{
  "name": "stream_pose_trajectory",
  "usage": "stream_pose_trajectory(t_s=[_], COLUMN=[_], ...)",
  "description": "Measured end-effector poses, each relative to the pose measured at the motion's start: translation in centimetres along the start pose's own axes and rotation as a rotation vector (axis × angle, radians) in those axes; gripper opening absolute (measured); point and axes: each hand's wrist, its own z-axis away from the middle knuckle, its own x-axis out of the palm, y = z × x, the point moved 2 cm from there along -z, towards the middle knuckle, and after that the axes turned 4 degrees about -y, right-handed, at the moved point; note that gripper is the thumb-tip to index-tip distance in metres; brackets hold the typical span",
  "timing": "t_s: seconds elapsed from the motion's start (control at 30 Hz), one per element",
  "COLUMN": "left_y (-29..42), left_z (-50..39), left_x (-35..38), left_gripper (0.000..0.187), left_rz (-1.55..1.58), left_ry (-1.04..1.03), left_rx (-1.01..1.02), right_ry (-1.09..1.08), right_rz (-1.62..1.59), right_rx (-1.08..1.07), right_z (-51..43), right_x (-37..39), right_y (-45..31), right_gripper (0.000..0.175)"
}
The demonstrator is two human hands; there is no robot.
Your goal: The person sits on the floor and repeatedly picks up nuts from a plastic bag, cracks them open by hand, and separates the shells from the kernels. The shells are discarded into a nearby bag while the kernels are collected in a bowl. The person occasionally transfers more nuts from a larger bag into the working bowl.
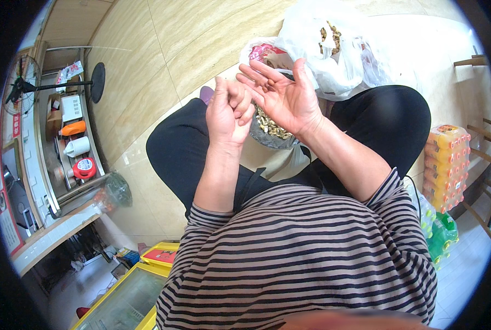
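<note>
My left hand (231, 109) is raised palm up, its fingers curled in; whether anything lies inside them cannot be seen. Beside it my right hand (284, 95) is spread palm up, with several small brown kernels (270, 83) resting on its fingers. Under the hands, between my knees, stands a round container lined with dark plastic (276, 142), holding pale broken shells (274, 126). Beyond my right hand, a white plastic bag (346, 74) shows brown, nut-like pieces (332, 39) inside. A pink and red package (266, 53) lies in another pale bag beside it.
Shrink-wrapped orange drink bottles (447, 167) and green bottles (443, 235) stand at the right. On the left, a shelf holds a red jug (84, 168), a white jug (77, 147) and an orange bottle (73, 128). A yellow-framed glass-topped case (126, 301) is at lower left.
</note>
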Motion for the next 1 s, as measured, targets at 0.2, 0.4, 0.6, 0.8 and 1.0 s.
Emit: stream_pose_trajectory(t_s=[0.2,0.4,0.6,0.8,1.0], left_y=[0.8,0.4,0.3,2.1,1.2], left_z=[-0.1,-0.2,-0.7,-1.0,-0.8], left_x=[1.0,1.5,0.7,-1.3,-0.7], left_gripper=[0.018,0.016,0.009,0.017,0.019], left_rz=[-1.248,-1.654,-1.65,-0.156,-0.61], left_ry=[0.168,0.096,0.071,0.035,0.173], left_rx=[0.253,0.383,0.16,-0.173,-0.135], right_ry=[-0.043,-0.046,-0.041,-0.04,0.003], right_rz=[0.077,0.161,0.169,0.098,0.137], right_rx=[0.017,0.024,0.038,0.05,0.058], right_z=[-0.1,-0.3,0.0,-0.2,-0.2], right_x=[-0.3,-0.6,-0.5,-0.3,-0.5], right_y=[-0.1,-0.3,-0.1,-0.3,-0.3], right_gripper=[0.096,0.098,0.098,0.1,0.09])
